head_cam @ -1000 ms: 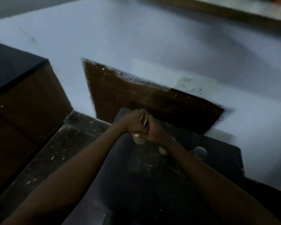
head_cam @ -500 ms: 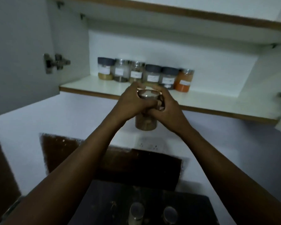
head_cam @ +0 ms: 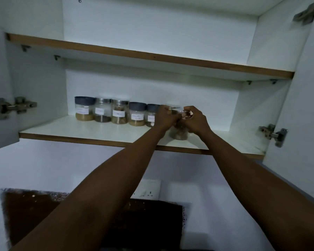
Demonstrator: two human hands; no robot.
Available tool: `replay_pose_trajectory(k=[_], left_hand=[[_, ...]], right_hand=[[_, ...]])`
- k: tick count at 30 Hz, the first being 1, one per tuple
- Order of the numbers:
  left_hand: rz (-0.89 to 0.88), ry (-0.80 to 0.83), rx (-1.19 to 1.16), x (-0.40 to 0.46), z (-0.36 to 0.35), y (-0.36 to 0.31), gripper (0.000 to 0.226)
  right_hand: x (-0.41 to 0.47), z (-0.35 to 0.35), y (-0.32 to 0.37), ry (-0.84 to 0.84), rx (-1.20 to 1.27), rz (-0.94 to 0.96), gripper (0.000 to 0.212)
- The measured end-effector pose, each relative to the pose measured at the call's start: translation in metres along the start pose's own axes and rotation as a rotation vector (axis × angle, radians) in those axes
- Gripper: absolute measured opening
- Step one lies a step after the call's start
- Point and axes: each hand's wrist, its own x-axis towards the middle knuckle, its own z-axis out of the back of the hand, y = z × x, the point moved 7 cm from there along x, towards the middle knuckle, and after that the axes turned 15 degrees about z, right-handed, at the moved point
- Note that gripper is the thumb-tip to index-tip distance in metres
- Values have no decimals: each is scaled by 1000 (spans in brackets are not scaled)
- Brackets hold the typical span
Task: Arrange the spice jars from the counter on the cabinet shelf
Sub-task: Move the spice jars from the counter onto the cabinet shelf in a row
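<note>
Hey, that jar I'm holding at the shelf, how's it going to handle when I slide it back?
The jar looks rigid and clear, so probably hard and somewhat slippery. It seems only partly filled, so likely light. Both hands, left hand and right hand, grip it near the top; pushing from up there might tip it.

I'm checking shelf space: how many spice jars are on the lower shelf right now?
6: five in a row at the back, one further right, held in both hands. The hands may hide another.
</note>
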Motion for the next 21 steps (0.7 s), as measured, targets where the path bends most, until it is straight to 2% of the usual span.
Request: replay_pose_trajectory(k=[2,5,9,12,14,17,21], left_hand=[[5,-61,61,10,-7,9,23],[15,-114,155,18,-8,28,32],[51,-61,272,29,-15,43,35],[12,-93,298,34,-20,39,33],[9,-117,338,37,-24,39,34],[6,-122,363,41,-32,39,32],[-45,-134,413,43,-39,39,17]], right_hand=[[5,5,-19,-5,72,-99,48],[12,13,-37,-14,176,-161,44],[39,26,-34,40,-170,100,27],[59,26,-30,147,-373,224,21],[66,28,-31,200,-464,253,21],[74,33,-34,191,-520,276,18],[80,31,-38,184,-594,276,19]])
